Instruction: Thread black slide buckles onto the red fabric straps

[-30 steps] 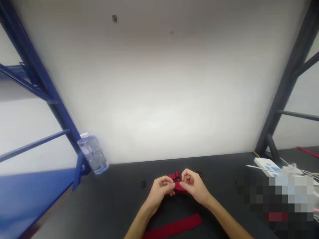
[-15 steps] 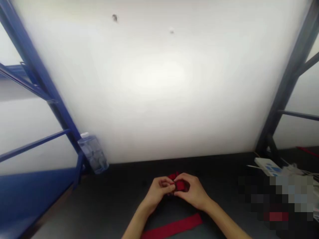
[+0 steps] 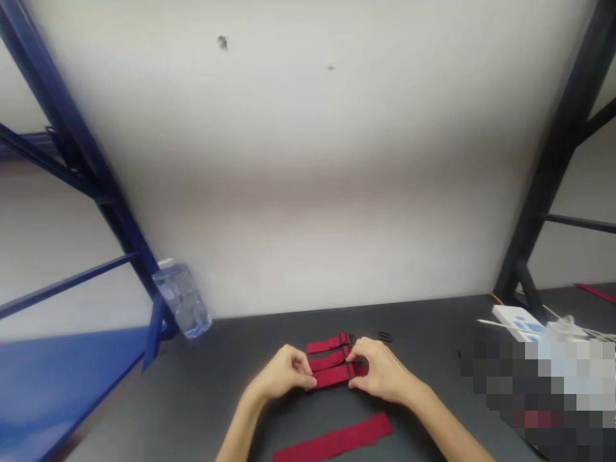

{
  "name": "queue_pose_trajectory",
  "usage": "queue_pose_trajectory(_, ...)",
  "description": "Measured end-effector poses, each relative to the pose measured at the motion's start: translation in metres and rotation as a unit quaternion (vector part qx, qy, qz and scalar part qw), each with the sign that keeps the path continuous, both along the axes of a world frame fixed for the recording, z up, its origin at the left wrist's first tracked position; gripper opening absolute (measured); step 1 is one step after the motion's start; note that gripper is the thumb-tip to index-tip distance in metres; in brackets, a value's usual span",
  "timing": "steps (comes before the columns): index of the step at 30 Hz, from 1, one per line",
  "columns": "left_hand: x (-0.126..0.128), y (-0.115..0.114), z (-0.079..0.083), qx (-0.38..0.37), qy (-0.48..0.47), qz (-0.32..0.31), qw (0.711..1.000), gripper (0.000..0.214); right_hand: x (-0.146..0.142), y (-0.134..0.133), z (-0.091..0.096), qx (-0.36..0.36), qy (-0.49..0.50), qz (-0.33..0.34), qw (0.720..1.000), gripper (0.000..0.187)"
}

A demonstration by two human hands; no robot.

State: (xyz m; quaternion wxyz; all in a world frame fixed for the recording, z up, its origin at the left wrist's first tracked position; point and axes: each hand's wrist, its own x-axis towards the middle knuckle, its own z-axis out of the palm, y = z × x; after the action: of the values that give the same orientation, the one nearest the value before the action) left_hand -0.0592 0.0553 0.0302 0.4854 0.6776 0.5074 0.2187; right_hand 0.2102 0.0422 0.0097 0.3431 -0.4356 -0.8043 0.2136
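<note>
Three short red straps (image 3: 331,361) lie side by side on the dark table (image 3: 226,385), each with a dark buckle at its right end. My left hand (image 3: 283,373) pinches the left end of the nearest strap. My right hand (image 3: 380,371) is closed on the right end of that same strap, at the buckle. A longer loose red strap (image 3: 337,439) lies flat nearer to me, between my forearms.
A clear plastic water bottle (image 3: 180,298) stands at the back left by a blue rack post (image 3: 72,128). A small dark ring (image 3: 384,335) lies behind my right hand. A white box with blue marks (image 3: 517,319) and cables sit at the right.
My hands have drawn apart from a tight pinch in the middle. The red strap they held bunched up now lies stretched flat beside two others.
</note>
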Motion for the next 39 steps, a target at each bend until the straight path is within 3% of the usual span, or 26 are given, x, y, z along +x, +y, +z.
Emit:
queue_pose_trajectory(7, -0.001, 0.002, -0.006, 0.027, 0.063, -0.008, 0.998, 0.023, 0.0, 0.0, -0.005, 0.002, -0.044, 0.001, 0.999, 0.035)
queue_pose_trajectory(17, -0.001, 0.001, -0.007, 0.076, 0.106, 0.011, 0.991, 0.043, 0.004, 0.003, 0.0, -0.022, -0.022, 0.002, 1.0, 0.049)
queue_pose_trajectory(24, 0.004, 0.004, -0.006, 0.125, 0.125, 0.02, 0.984, 0.028, 0.035, 0.023, -0.001, -0.059, -0.006, -0.082, 0.995, 0.012)
queue_pose_trajectory(31, 0.003, 0.006, -0.011, 0.144, 0.174, 0.045, 0.973, 0.021, 0.048, 0.026, -0.009, -0.14, -0.074, -0.079, 0.984, 0.019)
queue_pose_trajectory(39, -0.003, 0.008, -0.015, 0.126, 0.168, 0.033, 0.977, 0.02, 0.056, 0.024, -0.004, -0.104, -0.136, -0.151, 0.974, 0.021)
